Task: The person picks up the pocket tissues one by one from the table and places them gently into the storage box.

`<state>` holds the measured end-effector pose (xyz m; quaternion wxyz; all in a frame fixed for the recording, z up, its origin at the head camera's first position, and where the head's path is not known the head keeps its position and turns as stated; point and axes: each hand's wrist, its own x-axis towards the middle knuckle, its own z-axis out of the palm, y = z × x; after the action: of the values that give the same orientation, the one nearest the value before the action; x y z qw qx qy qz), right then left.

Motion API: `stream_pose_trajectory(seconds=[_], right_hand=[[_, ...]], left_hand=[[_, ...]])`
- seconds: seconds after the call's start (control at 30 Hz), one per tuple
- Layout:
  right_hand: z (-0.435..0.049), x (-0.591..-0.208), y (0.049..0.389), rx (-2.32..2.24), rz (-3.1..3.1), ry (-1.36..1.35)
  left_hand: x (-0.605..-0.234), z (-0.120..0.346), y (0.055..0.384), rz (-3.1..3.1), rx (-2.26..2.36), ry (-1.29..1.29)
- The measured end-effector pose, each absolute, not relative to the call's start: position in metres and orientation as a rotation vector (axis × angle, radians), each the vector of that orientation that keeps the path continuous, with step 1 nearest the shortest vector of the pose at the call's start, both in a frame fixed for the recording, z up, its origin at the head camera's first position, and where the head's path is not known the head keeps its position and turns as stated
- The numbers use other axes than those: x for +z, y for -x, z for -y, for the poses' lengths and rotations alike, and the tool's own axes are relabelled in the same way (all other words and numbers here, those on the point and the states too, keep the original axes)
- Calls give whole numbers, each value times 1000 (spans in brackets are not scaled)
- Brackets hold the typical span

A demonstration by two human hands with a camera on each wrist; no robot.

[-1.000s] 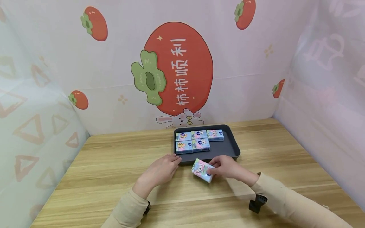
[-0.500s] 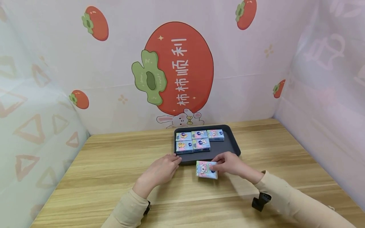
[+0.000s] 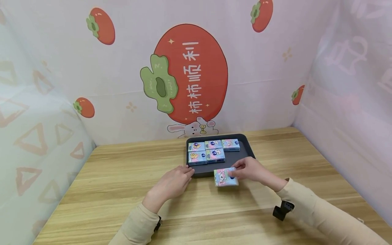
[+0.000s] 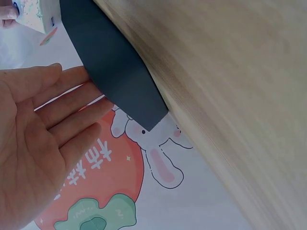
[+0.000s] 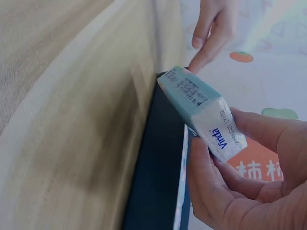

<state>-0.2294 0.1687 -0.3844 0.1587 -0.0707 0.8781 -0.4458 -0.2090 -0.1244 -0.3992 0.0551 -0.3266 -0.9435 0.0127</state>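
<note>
My right hand (image 3: 252, 169) pinches a pocket tissue pack (image 3: 223, 177) between thumb and fingers, by its right end. The pack is raised over the front rim of a dark grey tray (image 3: 235, 158). In the right wrist view the held tissue pack (image 5: 192, 98) shows its "Vinda" end, with the thumb on one side and fingers on the other. My left hand (image 3: 175, 180) touches the tray's front left corner. In the left wrist view, the left hand (image 4: 43, 124) has nearly straight fingers, tips against the tray wall (image 4: 110, 62), palm holding nothing.
Several similar tissue packs (image 3: 215, 155) lie in two rows in the tray's left and back part. The tray stands on a wooden table (image 3: 131, 160), close to the printed back curtain (image 3: 122, 75). Light curtains hang at both sides.
My right hand has carried the tissue pack forward and slightly right, towards the tray. The pack has turned from slanted to nearly square with the tray. The left hand stays at the tray corner.
</note>
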Motion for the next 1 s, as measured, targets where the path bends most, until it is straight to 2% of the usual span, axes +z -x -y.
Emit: stream_pose_trajectory(seconds=[1.0], right_hand=[[-195, -359, 252, -1261, -2527, 195]], left_hand=[[-399, 125, 209, 2836, 42, 1021]])
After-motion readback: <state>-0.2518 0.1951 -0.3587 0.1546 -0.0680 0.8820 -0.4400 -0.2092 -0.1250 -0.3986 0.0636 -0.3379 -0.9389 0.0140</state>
